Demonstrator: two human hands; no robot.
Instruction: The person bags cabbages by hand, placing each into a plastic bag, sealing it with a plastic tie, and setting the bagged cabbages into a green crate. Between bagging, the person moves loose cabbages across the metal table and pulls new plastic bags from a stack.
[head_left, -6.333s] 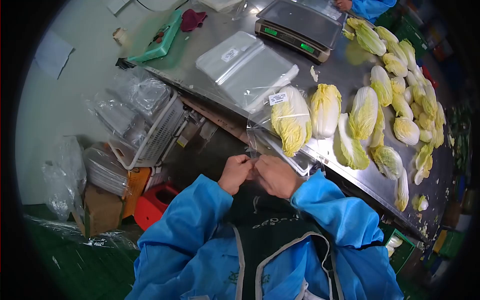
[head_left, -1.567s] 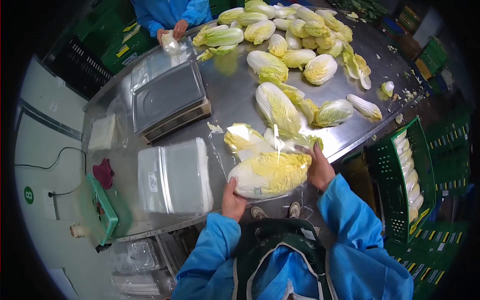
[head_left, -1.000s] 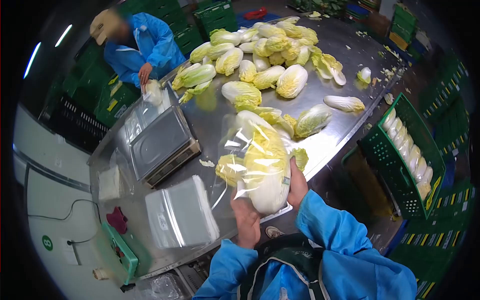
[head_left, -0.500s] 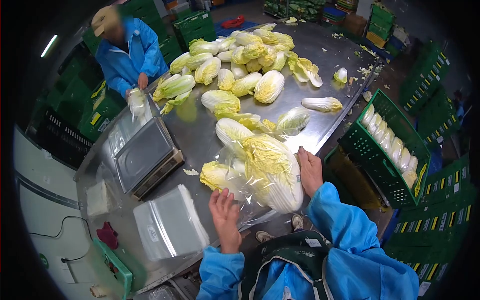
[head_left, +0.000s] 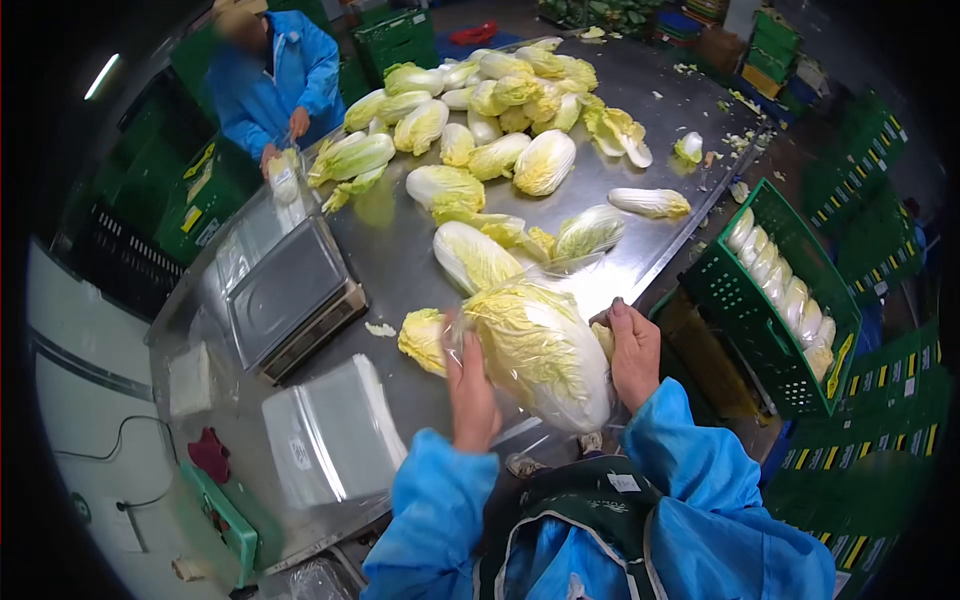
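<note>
A large napa cabbage in a clear plastic bag is held between my hands over the table's near edge. My left hand closes on the bag's left side, its fingers partly behind the film. At the bag's right side, my right hand pinches the plastic by the cabbage. Just left of the bagged cabbage lies a yellow cabbage; another cabbage lies behind it. A stack of clear bags is on the table to the left of my left hand.
A scale stands on the metal table. Many cabbages are piled at the back. A green crate with wrapped cabbages is at the right. Across the table, a co-worker handles a bagged cabbage.
My left hand has moved up and closed on the bag, where its fingers were spread before. The bagged cabbage has turned and tilted slightly. The co-worker's hands have shifted.
</note>
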